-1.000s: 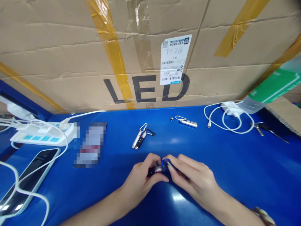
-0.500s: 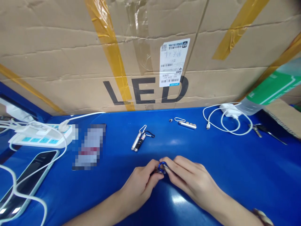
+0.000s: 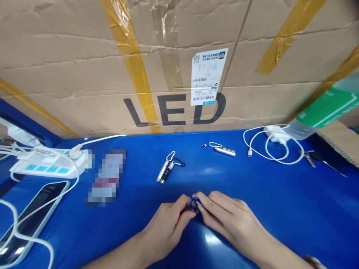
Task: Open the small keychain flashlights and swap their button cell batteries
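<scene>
My left hand (image 3: 165,228) and my right hand (image 3: 231,215) meet at the front middle of the table, fingers pinched together. Between their fingertips shows a small blue carabiner clip (image 3: 192,202), curved at the top. A thin, light metal piece lies against it in the right fingers, its kind unclear. Whatever else the left fingers grip is mostly covered. Beyond the hands lie two keychain penlights side by side, one silver (image 3: 162,172) and one black (image 3: 167,173), each with its own clip. Farther back rests a silver penlight tube (image 3: 221,150) with several button cells (image 3: 229,150) and a wire clip (image 3: 215,144).
A small metal part (image 3: 204,145) lies near the tube. Left are a power strip (image 3: 50,169), a phone (image 3: 30,220) and a blurred-out packet (image 3: 108,175). Right are a charger (image 3: 276,133) with cable, keys (image 3: 310,158) and a bottle (image 3: 322,106). A cardboard box (image 3: 92,86) walls the back.
The whole view has shifted slightly, so most things appear a little lower. Both hands keep the same pinch around the blue carabiner clip.
</scene>
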### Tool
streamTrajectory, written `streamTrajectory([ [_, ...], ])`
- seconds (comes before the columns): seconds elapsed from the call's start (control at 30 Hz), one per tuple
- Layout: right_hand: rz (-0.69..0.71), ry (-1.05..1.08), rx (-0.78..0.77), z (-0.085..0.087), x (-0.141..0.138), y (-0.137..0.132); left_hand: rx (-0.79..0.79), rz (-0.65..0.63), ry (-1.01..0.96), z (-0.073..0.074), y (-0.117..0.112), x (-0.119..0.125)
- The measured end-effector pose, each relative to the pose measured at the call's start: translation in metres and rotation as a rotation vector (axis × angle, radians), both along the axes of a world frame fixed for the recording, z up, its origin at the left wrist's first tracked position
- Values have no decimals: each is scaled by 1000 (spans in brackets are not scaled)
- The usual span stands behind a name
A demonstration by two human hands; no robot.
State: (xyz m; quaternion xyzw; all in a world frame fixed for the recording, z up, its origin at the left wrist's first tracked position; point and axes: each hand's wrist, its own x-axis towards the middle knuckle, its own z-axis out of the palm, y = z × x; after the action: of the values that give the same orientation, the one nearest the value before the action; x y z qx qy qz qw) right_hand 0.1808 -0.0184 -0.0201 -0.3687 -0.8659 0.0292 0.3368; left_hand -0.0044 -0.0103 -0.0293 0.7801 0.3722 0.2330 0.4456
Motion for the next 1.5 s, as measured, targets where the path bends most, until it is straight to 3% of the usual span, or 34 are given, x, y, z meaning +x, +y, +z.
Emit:
streamTrajectory([
  [0.43, -52, 58, -68, -2, -6, -1, -66, 14, 4, 2, 0, 1],
  [0.8, -144, 33, -74, -11, -9, -6, -3, 142, 23, -5, -1, 1],
  [1.0, -128, -56, -50, -8, -5, 0, 140, 265, 25, -6, 1, 2],
  [1.2, -240, -217, -38, -17, 6, 12, 293, 339, 30, -8, 6, 4],
  [1.5, -184, -144, -285, -11, 9, 14, 409, 322, 54, -16, 6, 2],
])
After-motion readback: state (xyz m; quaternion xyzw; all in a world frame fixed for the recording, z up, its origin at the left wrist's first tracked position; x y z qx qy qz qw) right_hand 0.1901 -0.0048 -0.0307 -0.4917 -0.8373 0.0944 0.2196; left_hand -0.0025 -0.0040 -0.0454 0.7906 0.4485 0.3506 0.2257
